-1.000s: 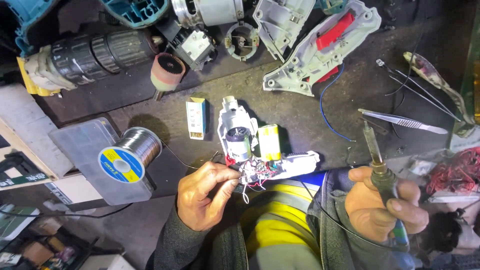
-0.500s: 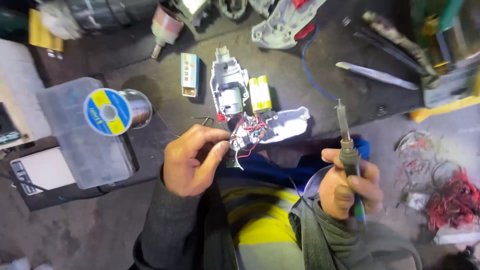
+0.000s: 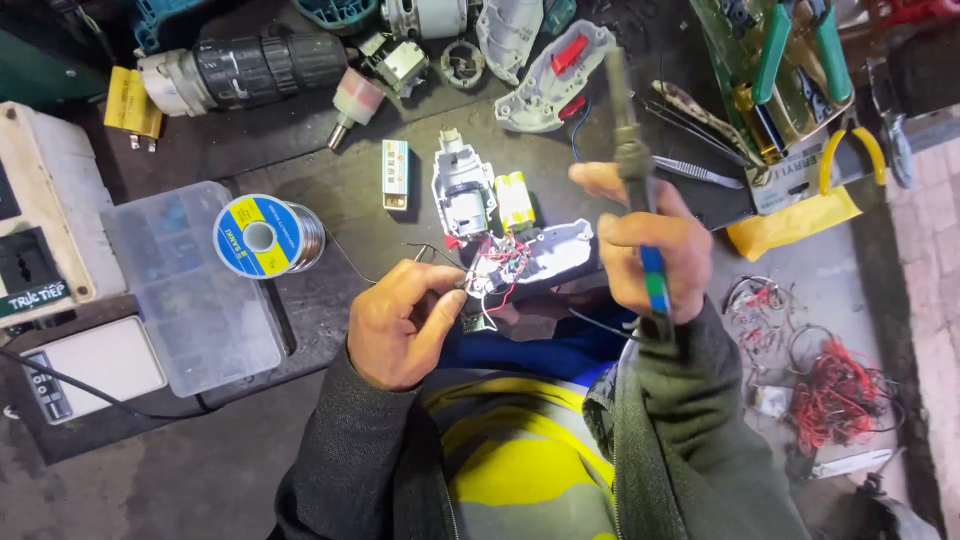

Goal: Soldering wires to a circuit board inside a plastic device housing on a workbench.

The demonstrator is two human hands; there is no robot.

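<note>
Nearest the camera, grey sleeves lead up from a yellow-and-grey striped garment. The left hand (image 3: 405, 325) rests at the near edge of the dark workbench (image 3: 340, 190), its thumb and forefinger pinched together on the thin wiring at the near end of an opened white plastic appliance shell (image 3: 505, 235). That shell lies at the middle of the bench and shows a silver cylindrical motor, a yellow battery pack and a tangle of red and black wires.

The right hand (image 3: 645, 245) is raised just right of the shell, fingers curled tight round a slim soldering iron with a blue-and-green handle (image 3: 635, 170), held upright with its metal tip pointing away.

Left of the left hand sits a clear, frosted plastic compartment box (image 3: 195, 290), and on its far corner lies a spool of silvery solder wire with a round blue-and-yellow label (image 3: 265, 237). Further left stands a cream-coloured box with a small dark green label strip on its front.

A small rectangular white-and-orange component (image 3: 395, 173) lies just beyond the shell. To the right, loose red wire scraps (image 3: 835, 390) lie heaped on the grey floor.

Farthest off lie a black-and-grey drill body (image 3: 245, 70), a white housing half with a red switch (image 3: 555, 75), metal tweezers (image 3: 700, 172) and yellow-handled pliers (image 3: 845, 155).
</note>
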